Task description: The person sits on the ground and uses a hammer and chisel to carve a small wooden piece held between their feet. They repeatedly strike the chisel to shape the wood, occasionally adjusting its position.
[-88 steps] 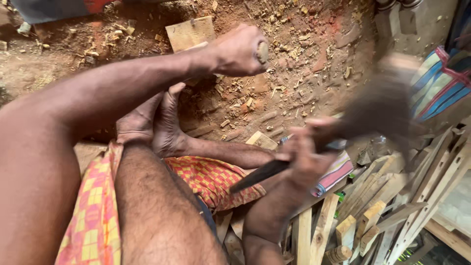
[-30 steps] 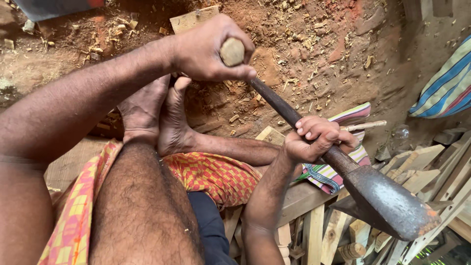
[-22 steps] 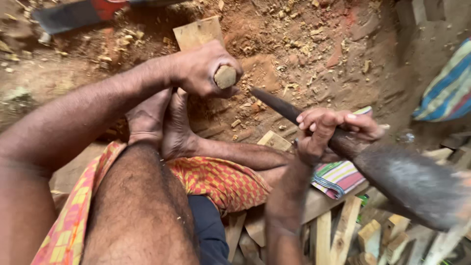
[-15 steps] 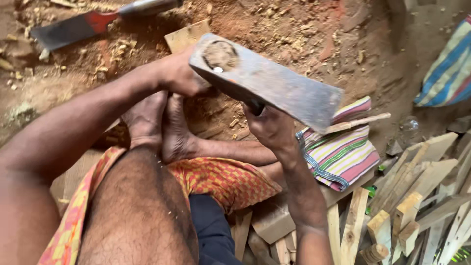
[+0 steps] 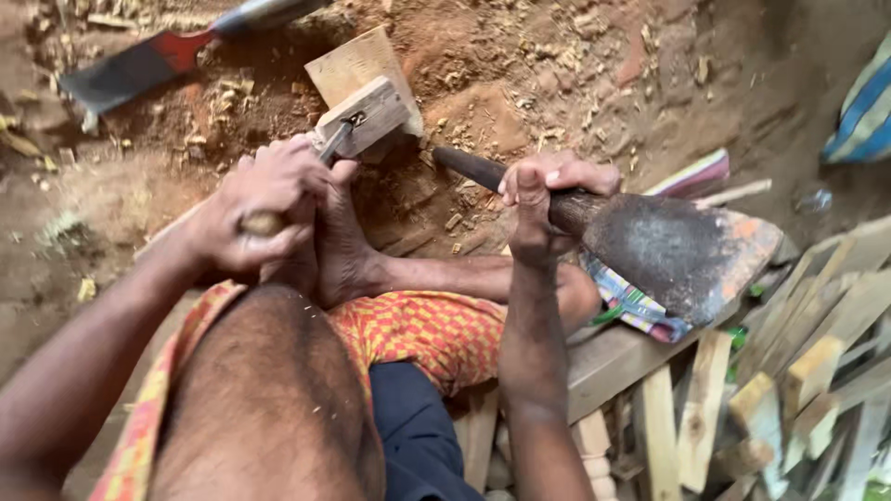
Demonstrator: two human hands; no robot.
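Head view, looking down past the person's own knees: the left hand is wrapped in a fist around the wooden handle of a chisel, whose metal shaft runs up and to the right, away from the body, until its tip meets the near face of a small wood block. The long axis of the chisel thus points from the fist toward the far right, and the block lies just beyond the left hand, touching the tool. The block rests on the dirt, with a second flat piece of wood leaning just behind it. The person's feet sit just under the left hand, near the block.

The right hand is closed on the dark handle of a broad hatchet, gripping close to the head. The handle's free end points left toward the block; the rusty blade hangs to the right, over a striped cloth. The right hand is farther from the block than the left.

Farther out, a red-and-grey blade lies on the ground at far left, and cut wooden slats pile up at near right.
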